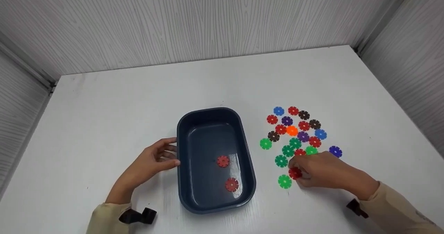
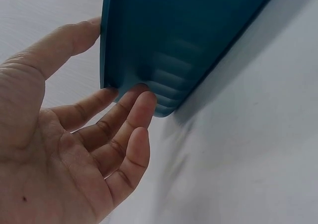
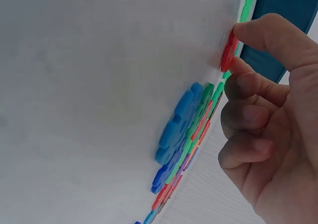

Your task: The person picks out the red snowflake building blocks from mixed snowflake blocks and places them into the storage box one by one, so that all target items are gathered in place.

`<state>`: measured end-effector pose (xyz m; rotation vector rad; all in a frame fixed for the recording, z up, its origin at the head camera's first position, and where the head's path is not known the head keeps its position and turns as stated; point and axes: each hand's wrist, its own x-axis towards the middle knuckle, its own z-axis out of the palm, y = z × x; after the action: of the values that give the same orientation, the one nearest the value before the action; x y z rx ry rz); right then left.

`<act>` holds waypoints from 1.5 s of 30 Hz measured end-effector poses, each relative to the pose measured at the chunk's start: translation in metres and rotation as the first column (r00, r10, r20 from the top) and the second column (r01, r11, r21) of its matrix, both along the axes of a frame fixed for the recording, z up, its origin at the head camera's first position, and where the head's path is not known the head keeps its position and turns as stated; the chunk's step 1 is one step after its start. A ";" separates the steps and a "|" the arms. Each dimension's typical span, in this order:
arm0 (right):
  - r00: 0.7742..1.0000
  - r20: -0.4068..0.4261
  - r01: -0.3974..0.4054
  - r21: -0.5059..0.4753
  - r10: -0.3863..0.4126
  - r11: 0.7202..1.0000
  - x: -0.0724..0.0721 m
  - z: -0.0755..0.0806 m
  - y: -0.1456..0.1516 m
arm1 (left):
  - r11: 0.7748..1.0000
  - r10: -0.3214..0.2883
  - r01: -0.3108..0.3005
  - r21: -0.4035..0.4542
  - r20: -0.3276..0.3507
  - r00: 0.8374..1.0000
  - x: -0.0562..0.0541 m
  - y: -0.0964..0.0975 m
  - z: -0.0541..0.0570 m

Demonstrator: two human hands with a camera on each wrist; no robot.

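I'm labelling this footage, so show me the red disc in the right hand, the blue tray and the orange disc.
Red disc (image 3: 229,54): right wrist view, middle of its visible side.
Blue tray (image 1: 204,145): head view, bare inner floor.
Orange disc (image 1: 292,131): head view, centre of its face.

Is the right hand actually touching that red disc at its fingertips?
Touching. The right wrist view shows it: the right hand pinches the red disc between thumb and forefinger.
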<state>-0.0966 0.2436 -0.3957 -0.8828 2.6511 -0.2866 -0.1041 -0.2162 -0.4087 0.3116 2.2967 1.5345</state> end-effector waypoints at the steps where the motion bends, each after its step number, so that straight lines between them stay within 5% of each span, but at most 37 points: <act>1: 1.000 -0.001 -0.006 -0.005 0.006 1.000 0.000 0.000 0.001 | 1.000 -0.001 0.001 -0.001 -0.002 1.000 0.000 0.000 0.000; 13: 0.999 -0.011 -0.046 0.004 0.047 0.999 0.000 0.005 0.010 | 1.000 0.007 -0.007 -0.003 0.002 1.000 -0.001 0.001 0.003; 21: 0.997 -0.033 -0.070 -0.012 0.070 0.997 -0.002 0.004 0.005 | 0.999 -0.042 0.042 0.018 0.000 0.999 -0.001 0.003 0.000; 31: 0.996 0.085 0.004 0.058 -0.009 0.998 -0.006 0.005 -0.006 | 0.999 -0.041 0.041 0.012 -0.003 0.999 0.001 0.004 -0.001; 45: 0.998 0.041 0.039 0.078 -0.043 0.996 0.007 0.007 -0.009 | 1.000 -0.028 0.028 0.002 0.005 1.000 0.004 0.005 0.005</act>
<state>-0.0895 0.2344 -0.3886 -0.7901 2.6243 -0.2092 -0.1002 -0.2108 -0.4042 0.3378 2.2776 1.5222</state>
